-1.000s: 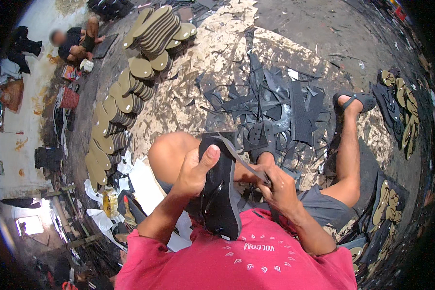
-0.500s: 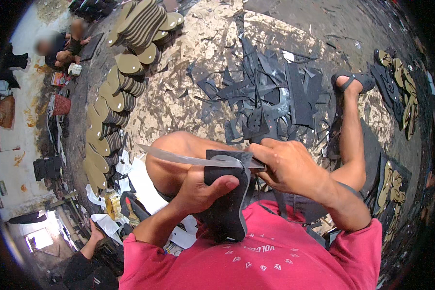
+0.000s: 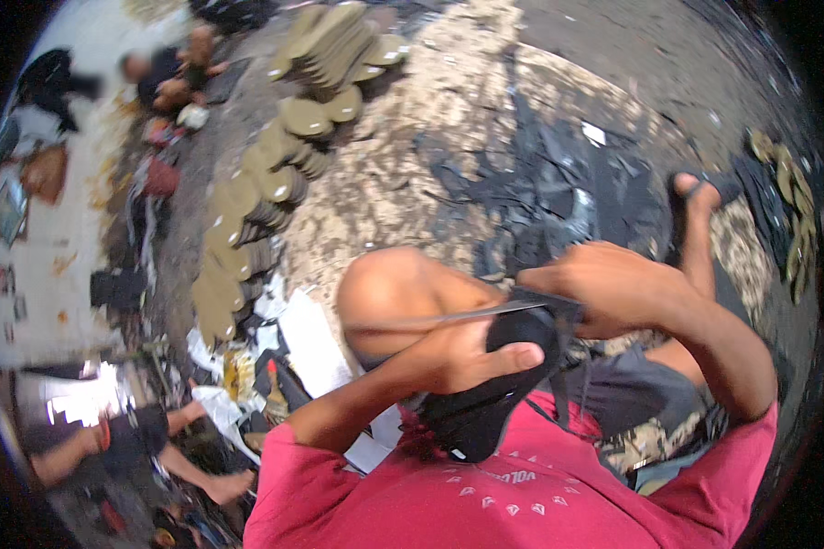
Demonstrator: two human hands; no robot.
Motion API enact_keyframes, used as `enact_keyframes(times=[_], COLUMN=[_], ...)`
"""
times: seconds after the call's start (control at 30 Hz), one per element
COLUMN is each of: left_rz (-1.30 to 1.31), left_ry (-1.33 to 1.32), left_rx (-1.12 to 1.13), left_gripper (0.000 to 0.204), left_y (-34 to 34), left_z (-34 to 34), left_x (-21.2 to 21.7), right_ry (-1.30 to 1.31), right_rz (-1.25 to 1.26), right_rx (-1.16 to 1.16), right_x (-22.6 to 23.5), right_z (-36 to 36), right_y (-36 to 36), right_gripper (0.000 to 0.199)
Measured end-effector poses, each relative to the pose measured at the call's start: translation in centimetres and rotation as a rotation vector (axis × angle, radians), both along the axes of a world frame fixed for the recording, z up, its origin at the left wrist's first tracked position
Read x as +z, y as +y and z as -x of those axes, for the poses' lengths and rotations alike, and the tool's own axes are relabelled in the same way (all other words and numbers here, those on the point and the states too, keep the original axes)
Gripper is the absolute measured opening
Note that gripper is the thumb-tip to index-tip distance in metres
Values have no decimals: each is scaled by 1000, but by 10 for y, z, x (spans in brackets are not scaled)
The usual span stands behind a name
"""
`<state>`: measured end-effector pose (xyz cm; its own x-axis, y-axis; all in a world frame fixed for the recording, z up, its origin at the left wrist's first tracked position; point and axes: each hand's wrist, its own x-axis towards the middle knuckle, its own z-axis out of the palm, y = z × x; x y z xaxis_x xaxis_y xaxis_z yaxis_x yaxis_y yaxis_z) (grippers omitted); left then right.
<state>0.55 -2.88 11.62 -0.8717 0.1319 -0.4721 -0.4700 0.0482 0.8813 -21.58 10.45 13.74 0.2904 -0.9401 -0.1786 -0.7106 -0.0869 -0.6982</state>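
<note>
My left hand [image 3: 467,357] is closed on a black sandal sole [image 3: 471,412] in front of my chest, thumb flat on its face. The far end of the sole is rounded, and its near end rests close to my shirt. Across that far end lies a knife [image 3: 421,320] with a long thin blade, pointing left over my bent knee. My right hand [image 3: 604,284] is closed round the knife's handle end, which the fingers mostly cover. A dark strip of sole material [image 3: 563,389] hangs beside the sole's right edge. Motion blurs the blade.
Black offcuts [image 3: 558,183] lie heaped on the pale board ahead. Olive soles in stacks [image 3: 233,247] line its left side. White paper scraps [image 3: 307,339] lie by my left knee. Finished sandals [image 3: 787,210] are at the far right. Other people sit at the left.
My view has shifted, so the scene sits farther right. The blade has moved to the sole's rounded far edge, and the square flap that stuck out there no longer shows.
</note>
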Motion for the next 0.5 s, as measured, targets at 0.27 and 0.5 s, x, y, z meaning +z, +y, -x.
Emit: enact_keyframes(times=[0.27,0.5], left_rz=[-940,-480], left_ry=[757,381], left_rx=[753,1260], left_gripper=[131,43], left_y=[-4,49], left_z=[-13,51], left_x=[-27,-76], right_ry=[-168,-165], right_rz=[179,342], right_rx=[-1122,-1068], right_x=[-38,-111], right_z=[-23,-99], right_y=[65,69], right_gripper=[66,54])
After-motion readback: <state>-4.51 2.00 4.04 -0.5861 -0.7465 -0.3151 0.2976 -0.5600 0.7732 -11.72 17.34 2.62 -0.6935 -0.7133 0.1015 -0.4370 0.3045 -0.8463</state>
